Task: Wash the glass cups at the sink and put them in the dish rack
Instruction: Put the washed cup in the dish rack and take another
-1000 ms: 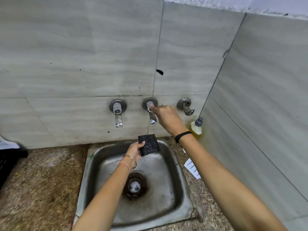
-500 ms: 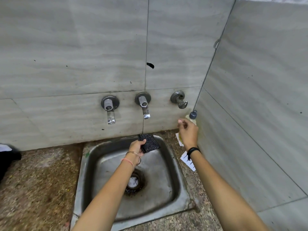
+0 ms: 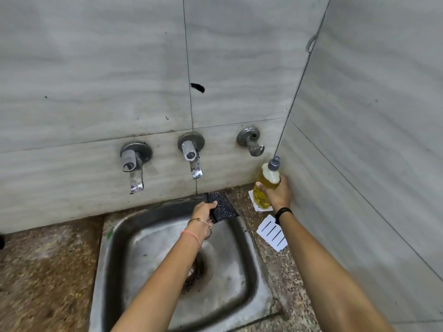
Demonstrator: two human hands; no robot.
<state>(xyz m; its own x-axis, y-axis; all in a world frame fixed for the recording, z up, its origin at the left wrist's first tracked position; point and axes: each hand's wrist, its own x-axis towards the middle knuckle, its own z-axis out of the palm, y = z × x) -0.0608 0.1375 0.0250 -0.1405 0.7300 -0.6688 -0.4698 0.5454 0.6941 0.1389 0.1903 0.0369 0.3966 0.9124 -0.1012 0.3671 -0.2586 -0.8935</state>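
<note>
Steel sink (image 3: 148, 255), at 6 o'clock in the view. Left hand (image 3: 203, 212) grips a dark scrub pad (image 3: 224, 208) over the basin's 12 o'clock rim, below the middle tap (image 3: 191, 153). Right hand (image 3: 279, 196) clasps a yellow soap bottle (image 3: 265, 185) at the basin's 2 o'clock, by the wall corner. A white card (image 3: 272, 232) lies at 3 o'clock.

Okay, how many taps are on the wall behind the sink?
3, in a row on the wall: the left tap, the middle tap above the sponge, the right tap near the corner. None hidden.
</note>
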